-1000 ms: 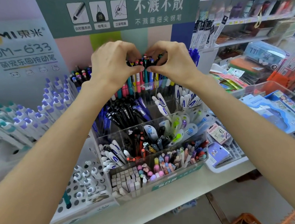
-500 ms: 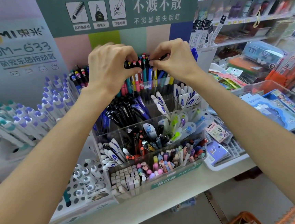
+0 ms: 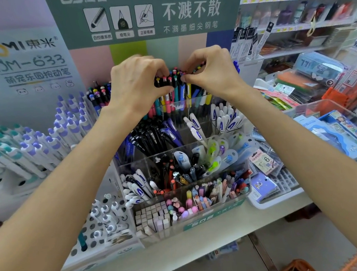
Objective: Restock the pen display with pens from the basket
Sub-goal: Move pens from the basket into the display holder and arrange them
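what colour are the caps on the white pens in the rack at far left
Purple and teal caps on the white pens, clearest in the head view.

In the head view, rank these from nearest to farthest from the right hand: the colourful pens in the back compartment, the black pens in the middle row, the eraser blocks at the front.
From the right hand:
1. Colourful pens, back compartment, at its fingertips.
2. Black pens, middle row, below and left.
3. Eraser blocks, front left corner.

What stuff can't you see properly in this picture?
- Head view: the tops of the colourful pens in the back row, covered by the left hand and right hand.
- Head view: the orange basket, cut off by the bottom edge.
- Head view: goods on the far shelves, blurred.
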{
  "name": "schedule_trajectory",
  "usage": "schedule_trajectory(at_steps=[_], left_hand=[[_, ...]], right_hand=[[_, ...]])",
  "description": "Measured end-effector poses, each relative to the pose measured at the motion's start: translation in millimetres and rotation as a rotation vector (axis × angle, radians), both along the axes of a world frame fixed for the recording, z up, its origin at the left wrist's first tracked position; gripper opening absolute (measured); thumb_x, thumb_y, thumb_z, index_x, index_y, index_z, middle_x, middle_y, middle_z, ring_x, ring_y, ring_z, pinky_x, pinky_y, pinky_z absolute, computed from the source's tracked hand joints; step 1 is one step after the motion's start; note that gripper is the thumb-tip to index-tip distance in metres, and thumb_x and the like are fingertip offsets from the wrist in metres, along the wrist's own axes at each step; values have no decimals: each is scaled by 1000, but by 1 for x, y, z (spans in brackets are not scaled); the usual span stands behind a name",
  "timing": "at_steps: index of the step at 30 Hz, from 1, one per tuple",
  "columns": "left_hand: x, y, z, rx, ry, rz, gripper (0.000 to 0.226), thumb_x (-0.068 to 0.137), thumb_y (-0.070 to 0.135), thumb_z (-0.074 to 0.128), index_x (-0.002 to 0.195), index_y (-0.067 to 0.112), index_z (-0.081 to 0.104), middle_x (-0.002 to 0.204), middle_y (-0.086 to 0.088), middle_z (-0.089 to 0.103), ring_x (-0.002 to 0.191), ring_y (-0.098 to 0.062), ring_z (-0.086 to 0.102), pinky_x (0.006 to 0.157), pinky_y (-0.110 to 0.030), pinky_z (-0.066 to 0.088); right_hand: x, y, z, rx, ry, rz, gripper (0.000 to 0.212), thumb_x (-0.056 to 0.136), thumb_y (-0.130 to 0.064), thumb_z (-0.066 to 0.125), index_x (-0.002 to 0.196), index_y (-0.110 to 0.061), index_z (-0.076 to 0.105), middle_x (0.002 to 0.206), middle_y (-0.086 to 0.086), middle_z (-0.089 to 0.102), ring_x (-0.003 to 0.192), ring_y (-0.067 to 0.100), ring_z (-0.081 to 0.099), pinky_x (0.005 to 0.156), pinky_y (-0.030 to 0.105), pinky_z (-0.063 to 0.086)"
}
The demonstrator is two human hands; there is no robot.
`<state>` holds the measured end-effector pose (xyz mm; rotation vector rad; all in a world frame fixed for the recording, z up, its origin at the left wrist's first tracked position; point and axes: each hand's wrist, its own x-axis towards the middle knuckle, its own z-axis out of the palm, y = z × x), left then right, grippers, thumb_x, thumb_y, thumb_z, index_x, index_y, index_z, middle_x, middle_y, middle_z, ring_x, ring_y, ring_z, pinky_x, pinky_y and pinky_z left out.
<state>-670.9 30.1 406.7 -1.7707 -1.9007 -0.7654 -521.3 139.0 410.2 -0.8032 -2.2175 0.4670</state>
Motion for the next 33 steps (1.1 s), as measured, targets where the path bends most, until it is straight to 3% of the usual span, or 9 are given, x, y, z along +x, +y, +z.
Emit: schedule_trajectory(at_steps=[4,9,17,21,25,29,33], left_hand=[[1,-1,0,9,4,-1,33,79,47,71,102,23,68,97,3,68,96,-21,57,66,-30,31],[5,2,4,49,24,-30,42,78,50,69,108,21,67,102,2,70,97,-22,58,68,-30,35],[25,16,9,48,9,-129,39,81,53,65,105,23,70,101,2,70,94,-22,57,76,-32,36],[30,22,20,-66,-41,-165,32,80,55,65,99,30,72,98,7,69,93,-16,54,72,-27,31],[16,15,44,-247,-236,-212,21,81,48,69,94,33,74,94,11,66,91,-11,56,77,-29,42],[-5,5,55,-497,-248,-211,22,77,36,76,98,30,73,95,11,69,89,-16,59,79,-29,44],[-13,2,43,-460,-211,-140,22,72,39,79,93,32,74,91,1,70,87,-22,57,76,-37,48]], right_hand=[[3,1,0,-10,32,13,13,73,-19,75,86,-17,74,81,-3,72,68,-4,61,70,15,51],[25,4,8,-8,125,-2,9,80,-19,69,88,-19,71,80,0,71,61,4,64,66,21,54],[67,23,9,-115,98,-54,12,85,-13,65,94,-20,70,90,3,69,64,14,64,56,11,44],[67,22,5,-130,-2,-6,22,83,-11,67,105,-17,70,99,2,68,59,-3,58,62,10,47],[62,21,0,-139,-91,32,30,83,-12,69,113,-15,66,110,5,65,75,14,62,74,18,51],[52,20,-4,8,64,-35,22,80,-21,73,101,-17,71,89,2,61,62,7,54,66,15,45],[31,12,-7,72,46,24,23,74,-32,77,94,-22,73,81,-6,58,61,-2,48,67,24,46]])
